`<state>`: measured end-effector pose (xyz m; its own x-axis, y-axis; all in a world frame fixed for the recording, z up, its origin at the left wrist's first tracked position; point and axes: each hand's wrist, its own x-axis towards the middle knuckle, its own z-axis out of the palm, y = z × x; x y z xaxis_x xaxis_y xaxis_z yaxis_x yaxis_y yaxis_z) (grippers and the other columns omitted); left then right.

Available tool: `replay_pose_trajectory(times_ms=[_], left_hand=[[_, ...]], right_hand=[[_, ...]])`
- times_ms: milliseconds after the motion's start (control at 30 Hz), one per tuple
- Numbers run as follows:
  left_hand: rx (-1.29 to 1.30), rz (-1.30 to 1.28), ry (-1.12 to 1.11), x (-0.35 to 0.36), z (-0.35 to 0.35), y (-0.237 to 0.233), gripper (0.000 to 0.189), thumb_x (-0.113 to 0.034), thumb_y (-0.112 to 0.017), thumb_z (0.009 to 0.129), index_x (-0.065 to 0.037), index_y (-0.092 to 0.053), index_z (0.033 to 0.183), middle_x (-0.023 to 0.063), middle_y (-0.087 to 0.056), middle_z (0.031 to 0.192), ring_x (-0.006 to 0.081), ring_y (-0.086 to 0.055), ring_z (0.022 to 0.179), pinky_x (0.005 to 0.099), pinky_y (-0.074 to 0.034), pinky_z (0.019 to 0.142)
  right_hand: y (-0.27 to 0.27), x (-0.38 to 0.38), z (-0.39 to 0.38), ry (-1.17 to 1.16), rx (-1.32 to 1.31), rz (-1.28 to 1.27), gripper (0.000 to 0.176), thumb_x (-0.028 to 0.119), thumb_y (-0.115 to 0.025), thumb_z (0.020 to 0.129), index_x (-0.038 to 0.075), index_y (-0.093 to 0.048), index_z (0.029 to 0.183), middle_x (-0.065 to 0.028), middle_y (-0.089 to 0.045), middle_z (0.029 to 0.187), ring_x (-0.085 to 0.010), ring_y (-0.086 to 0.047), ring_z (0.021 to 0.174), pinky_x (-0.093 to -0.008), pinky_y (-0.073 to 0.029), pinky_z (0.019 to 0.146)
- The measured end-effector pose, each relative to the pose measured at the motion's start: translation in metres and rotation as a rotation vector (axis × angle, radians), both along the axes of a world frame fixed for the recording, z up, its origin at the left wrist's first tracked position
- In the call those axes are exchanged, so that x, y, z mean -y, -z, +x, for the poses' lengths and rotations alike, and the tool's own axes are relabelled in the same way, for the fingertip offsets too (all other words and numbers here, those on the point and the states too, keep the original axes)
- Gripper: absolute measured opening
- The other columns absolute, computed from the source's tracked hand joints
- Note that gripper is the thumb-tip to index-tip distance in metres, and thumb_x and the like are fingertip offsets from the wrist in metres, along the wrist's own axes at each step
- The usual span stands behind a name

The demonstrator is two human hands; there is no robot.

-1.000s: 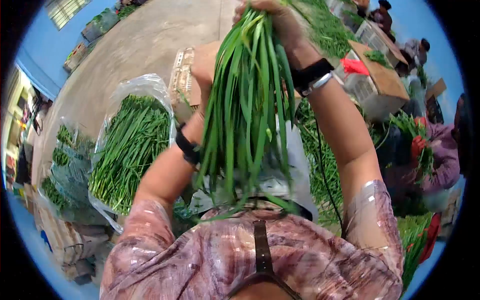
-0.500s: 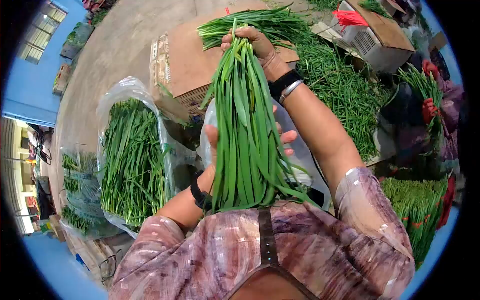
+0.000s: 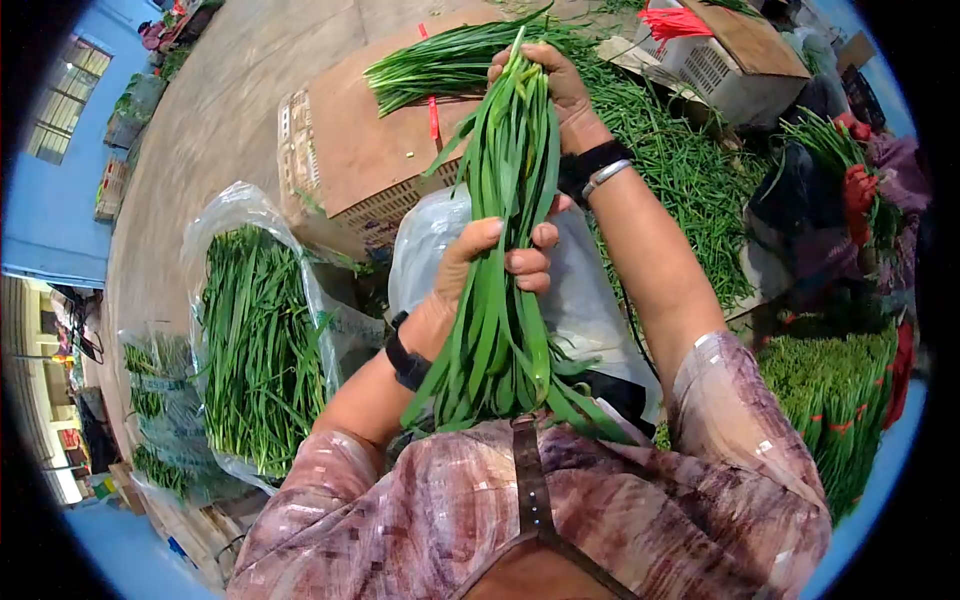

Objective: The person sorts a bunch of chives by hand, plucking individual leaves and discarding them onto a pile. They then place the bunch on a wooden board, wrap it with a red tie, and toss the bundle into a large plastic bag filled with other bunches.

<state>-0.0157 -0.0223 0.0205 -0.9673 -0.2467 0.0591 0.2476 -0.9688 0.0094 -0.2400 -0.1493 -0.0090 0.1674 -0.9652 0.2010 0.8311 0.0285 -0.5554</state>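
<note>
Long flat green chive bunch point(image 3: 505, 250), leaves hanging loose.

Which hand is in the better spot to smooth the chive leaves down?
Probably the left hand: it wraps round the middle of the chive bunch, with the loose leaf tips just below it. The right hand grips the far end, holding it up.

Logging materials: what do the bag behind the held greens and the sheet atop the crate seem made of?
Bag behind the greens: thin translucent plastic film, apparently; glossy, wrinkled. Sheet: likely brown cardboard; matte, flat, stiff-edged.
</note>
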Motion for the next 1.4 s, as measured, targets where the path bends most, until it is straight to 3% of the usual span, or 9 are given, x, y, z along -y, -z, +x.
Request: replay_pose_trajectory(times_ms=[67,133,233,367,467,633,933,1233,1400], left_hand=[[0.043,-0.143,0.032,0.014,-0.002,0.005,0.073,-0.021,-0.067,0.079,0.001,-0.03,0.139,0.0047,-0.05,0.097,0.0073,-0.043,0.065,0.0251,-0.039,0.062],[0.089,-0.24,0.023,0.021,-0.004,0.001,0.073,-0.02,-0.069,0.077,0.0,-0.033,0.137,0.0058,-0.055,0.096,0.0079,-0.043,0.063,0.0253,-0.039,0.061],[0.149,-0.379,0.001,0.029,-0.007,-0.001,0.072,-0.021,-0.071,0.075,0.001,-0.037,0.135,0.0066,-0.058,0.095,0.0089,-0.047,0.063,0.0255,-0.04,0.059],[0.294,-0.603,-0.008,0.043,-0.014,-0.002,0.067,-0.025,-0.074,0.071,0.002,-0.046,0.126,0.0091,-0.062,0.09,0.0119,-0.054,0.061,0.0253,-0.045,0.056],[0.371,-0.787,-0.018,0.048,-0.027,-0.007,0.058,-0.027,-0.075,0.068,0.002,-0.055,0.114,0.011,-0.065,0.087,0.0146,-0.058,0.062,0.0249,-0.049,0.056],[0.468,-1.013,0.092,0.045,-0.057,-0.024,0.039,-0.019,-0.071,0.071,0.001,-0.06,0.103,0.0121,-0.066,0.085,0.0168,-0.062,0.068,0.026,-0.051,0.06],[0.615,-1.059,0.282,0.058,-0.065,-0.031,0.036,-0.016,-0.066,0.076,0.002,-0.058,0.106,0.0156,-0.066,0.085,0.0223,-0.066,0.076,0.0319,-0.054,0.072],[0.469,-1.178,0.213,0.07,-0.034,-0.019,0.088,-0.068,-0.07,0.066,-0.003,-0.053,0.123,0.0103,-0.064,0.107,0.0164,-0.061,0.096,0.0303,-0.049,0.084],[0.624,-1.341,0.054,0.037,-0.034,-0.018,0.071,-0.041,-0.083,0.062,-0.004,-0.055,0.117,0.0057,-0.061,0.104,0.0162,-0.057,0.095,0.0315,-0.045,0.086]], right_hand=[[-0.023,-0.017,0.001,0.149,-0.118,0.068,0.046,0.041,-0.06,0.086,-0.001,-0.061,0.105,-0.0144,-0.067,0.088,-0.0222,-0.065,0.08,-0.0371,-0.056,0.078],[-0.018,-0.025,-0.021,-0.318,0.3,-0.076,0.064,0.054,-0.06,0.083,-0.001,-0.056,0.115,-0.0127,-0.066,0.093,-0.0199,-0.064,0.079,-0.0345,-0.056,0.078],[-0.015,-0.066,-0.049,0.273,-0.304,0.181,0.093,0.066,-0.06,0.077,0.002,-0.032,0.138,-0.0168,-0.051,0.124,-0.0197,-0.061,0.089,-0.0298,-0.056,0.072],[0.006,-0.124,-0.089,0.482,-1.117,0.493,0.053,0.038,-0.057,0.092,-0.002,-0.05,0.126,-0.0106,-0.065,0.101,-0.0105,-0.063,0.082,-0.0227,-0.051,0.057],[-0.001,-0.171,-0.055,0.218,-0.58,0.178,0.064,0.047,-0.066,0.083,0.004,-0.05,0.128,-0.0096,-0.064,0.111,-0.017,-0.063,0.095,-0.0315,-0.054,0.076],[-0.015,-0.159,-0.001,0.139,0.052,0.036,0.071,0.052,-0.068,0.079,0.002,-0.05,0.126,-0.0134,-0.063,0.115,-0.0257,-0.065,0.096,-0.0385,-0.056,0.08],[-0.013,-0.137,0.025,0.517,0.071,0.177,0.033,0.02,-0.065,0.086,-0.001,-0.059,0.111,-0.0111,-0.066,0.101,-0.0213,-0.066,0.087,-0.0349,-0.056,0.079],[-0.013,-0.127,0.03,0.787,-0.08,0.099,0.031,0.014,-0.066,0.083,-0.001,-0.059,0.11,-0.0074,-0.066,0.098,-0.0179,-0.065,0.083,-0.0304,-0.056,0.075],[-0.014,-0.14,0.047,0.858,-0.142,0.216,0.035,0.011,-0.07,0.076,0.002,-0.06,0.109,-0.0026,-0.064,0.097,-0.016,-0.061,0.083,-0.0306,-0.051,0.077]])
